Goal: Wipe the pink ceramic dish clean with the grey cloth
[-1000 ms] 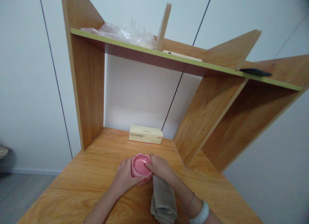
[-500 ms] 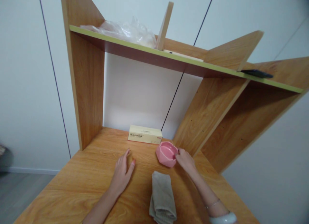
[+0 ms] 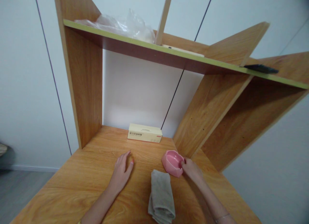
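Note:
A pink faceted ashtray [image 3: 172, 167] with notches in its rim is at the right of the desk. My right hand [image 3: 191, 170] pinches its right rim, thumb inside the bowl. My left hand [image 3: 122, 170] rests at the desk's middle with fingers and thumb apart, holding nothing. Between my forearms lies a folded grey cloth [image 3: 161, 195], just in front of the ashtray. Behind both hands, a cream box [image 3: 145, 133] with printed characters stands near the back edge.
The wooden desk [image 3: 72, 185] has an upright side panel [image 3: 84, 88] at left and a slanting panel [image 3: 212, 111] at right. Overhead runs a shelf [image 3: 154, 53] carrying clear plastic wrapping [image 3: 125, 27] and a dark flat object [image 3: 262, 69].
My right hand has brought the ashtray toward me and slightly right, away from the cream box. My left hand has barely moved. The view has shifted a little.

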A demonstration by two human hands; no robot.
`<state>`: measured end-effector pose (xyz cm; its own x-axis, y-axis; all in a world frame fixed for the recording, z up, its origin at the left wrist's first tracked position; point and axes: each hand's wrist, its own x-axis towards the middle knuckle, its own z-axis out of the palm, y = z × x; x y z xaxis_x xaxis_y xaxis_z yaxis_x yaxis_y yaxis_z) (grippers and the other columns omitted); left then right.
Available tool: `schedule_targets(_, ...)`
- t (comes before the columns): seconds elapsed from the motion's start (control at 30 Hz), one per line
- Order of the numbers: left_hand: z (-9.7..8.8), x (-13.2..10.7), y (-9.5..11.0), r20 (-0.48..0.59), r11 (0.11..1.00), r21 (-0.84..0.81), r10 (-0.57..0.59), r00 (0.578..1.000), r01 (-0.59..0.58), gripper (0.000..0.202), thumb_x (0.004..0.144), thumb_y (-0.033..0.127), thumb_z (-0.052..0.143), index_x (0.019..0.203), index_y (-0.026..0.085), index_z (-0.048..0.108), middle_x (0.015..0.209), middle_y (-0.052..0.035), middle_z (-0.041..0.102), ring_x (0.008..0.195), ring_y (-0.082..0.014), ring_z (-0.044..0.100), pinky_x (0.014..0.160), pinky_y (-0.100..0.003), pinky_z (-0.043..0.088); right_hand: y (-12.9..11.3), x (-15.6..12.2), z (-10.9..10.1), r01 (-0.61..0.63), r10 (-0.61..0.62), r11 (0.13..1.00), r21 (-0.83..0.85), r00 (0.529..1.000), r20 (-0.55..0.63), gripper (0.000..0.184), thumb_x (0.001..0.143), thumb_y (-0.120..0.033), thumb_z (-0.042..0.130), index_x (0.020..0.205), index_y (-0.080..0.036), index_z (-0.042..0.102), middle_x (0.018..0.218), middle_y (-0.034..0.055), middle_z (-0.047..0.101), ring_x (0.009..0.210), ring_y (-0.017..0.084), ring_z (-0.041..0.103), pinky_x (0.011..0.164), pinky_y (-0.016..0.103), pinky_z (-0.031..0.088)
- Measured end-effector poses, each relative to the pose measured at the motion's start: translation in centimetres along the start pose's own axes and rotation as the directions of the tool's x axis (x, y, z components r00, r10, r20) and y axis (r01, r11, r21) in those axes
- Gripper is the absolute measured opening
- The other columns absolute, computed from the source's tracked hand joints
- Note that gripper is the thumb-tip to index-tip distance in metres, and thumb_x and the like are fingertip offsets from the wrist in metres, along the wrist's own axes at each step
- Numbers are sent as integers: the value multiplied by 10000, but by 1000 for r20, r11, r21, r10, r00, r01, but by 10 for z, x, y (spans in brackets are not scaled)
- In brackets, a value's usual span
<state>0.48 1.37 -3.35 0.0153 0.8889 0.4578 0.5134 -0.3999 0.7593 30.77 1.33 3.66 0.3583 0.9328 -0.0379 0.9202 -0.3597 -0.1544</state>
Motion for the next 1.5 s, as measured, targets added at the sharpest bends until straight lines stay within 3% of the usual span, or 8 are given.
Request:
schedule_targets(0.17, -3, 0, 7, 36, 1000, -8, 10, 999, -10, 355, 831, 376, 397, 1130, 207, 488, 1128, -80, 555, 1079, -231, 482, 947, -451, 355, -16, -32, -18, 27, -38, 994, -106, 994, -101, 383, 870, -419, 295, 1131, -217, 490, 920, 123, 654, 841, 279, 614, 640, 333, 399)
schedule_targets(0.33, -4, 1, 9, 46, 1000, -1, 27, 999, -27, 309, 828, 364, 401, 1066, 218, 533, 1083, -66, 577, 1051, -226, 496, 930, -429, 371, -36, -54, -14, 254, -257, 965, 58, 965, 57, 232, 829, -274, 403, 889, -232, 623, 848, 44, 667, 822, 199, 608, 644, 247, 371)
schedule_targets(0.43, -5, 1, 9, 41, 999, 5, 44, 998, -44, 293, 827, 350, 403, 1049, 218, 542, 1061, -61, 584, 1035, -223, 502, 920, -422, 377, -43, -55, -1, 280, -295, 952, 127, 948, 123, 209, 792, -259, 451, 878, -209, 635, 848, 36, 667, 814, 180, 601, 637, 231, 360)
schedule_targets(0.7, -7, 1, 8, 39, 997, 29, 73, 997, -74, 253, 811, 281, 418, 998, 206, 571, 1032, -70, 586, 1011, -224, 506, 901, -416, 392, -28, -73, 16, 180, -191, 981, 76, 967, 170, 112, 681, -279, 530, 705, -196, 601, 748, 25, 662, 711, 177, 596, 562, 237, 336)
schedule_targets(0.8, -5, 1, 7, 52, 996, 42, 82, 995, -84, 251, 792, 242, 421, 970, 196, 592, 1027, -78, 586, 1004, -226, 506, 892, -418, 399, -1, -78, 28, 112, -134, 985, 133, 977, 168, 95, 672, -260, 509, 610, -208, 558, 663, 6, 647, 659, 165, 592, 540, 229, 343)
schedule_targets(1.1, -3, 0, 7, 66, 995, 55, 85, 994, -89, 262, 764, 204, 425, 951, 194, 608, 1032, -84, 587, 1000, -232, 505, 881, -430, 404, 82, -66, 48, -14, 40, 949, 316, 996, -76, 274, 742, -412, 381, 579, -214, 478, 563, 10, 598, 592, 168, 584, 561, 235, 385)
schedule_targets(1.3, -4, 0, 7, 69, 995, 54, 83, 994, -87, 262, 759, 190, 420, 936, 197, 614, 1033, -84, 584, 1001, -229, 505, 883, -424, 404, 81, -64, 37, -43, 44, 974, 221, 999, 3, 264, 749, -396, 397, 605, -212, 519, 631, 40, 643, 640, 186, 612, 584, 252, 396)
schedule_targets(1.5, -4, -1, 8, 86, 995, 63, 73, 994, -79, 271, 753, 170, 416, 940, 183, 612, 1039, -91, 576, 1011, -227, 497, 894, -422, 394, 54, -64, -4, -111, 116, 990, -87, 992, 57, 285, 774, -407, 405, 751, -199, 599, 814, 113, 671, 797, 283, 624, 628, 342, 406)
